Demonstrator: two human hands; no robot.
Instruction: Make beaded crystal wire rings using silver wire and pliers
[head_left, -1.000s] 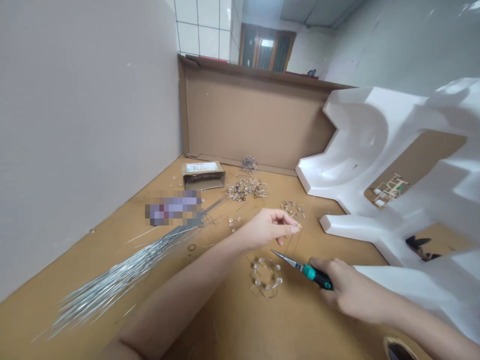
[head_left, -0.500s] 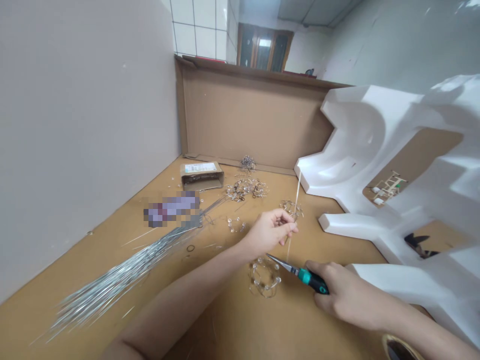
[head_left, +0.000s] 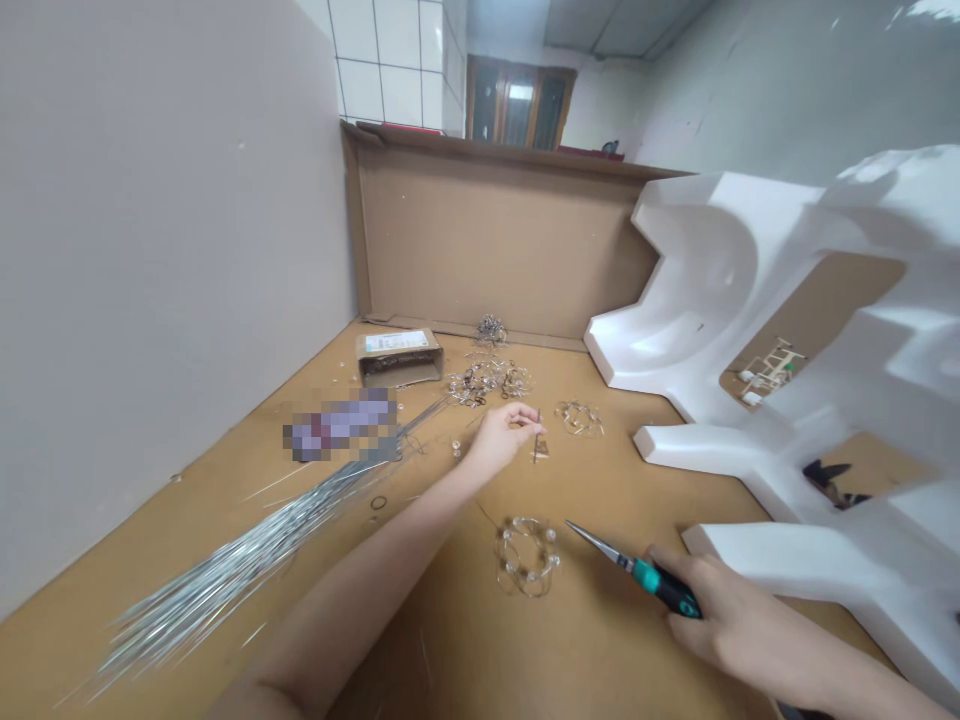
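Note:
My right hand (head_left: pixel 716 610) is wrapped round the black and green handles of long-nose pliers (head_left: pixel 643 572), whose slim jaws point left over the table and look closed. Farther up, my left hand (head_left: pixel 506 437) pinches a thin, dark, wire-like piece (head_left: pixel 537 440) standing about upright at the fingertips; its exact kind is too small to tell. Between the hands and nearer to me lies a wire ring with clear beads (head_left: pixel 527 557). Another beaded wire ring (head_left: pixel 580 418) rests right of my left hand. A few loose clear beads (head_left: pixel 456 448) lie by my left wrist.
Left on the brown table is a bundle of straight silvery wires (head_left: pixel 247 560), beside a blurred-out purple object (head_left: pixel 341 425). Behind stand an open small cardboard box (head_left: pixel 401 358) and a heap of wire rings (head_left: pixel 487 380). White moulded foam (head_left: pixel 697 445) borders the right side.
My left hand has moved left and away from me; the long pale strip by it no longer shows. My right hand has drawn the pliers to the right, farther from the left hand.

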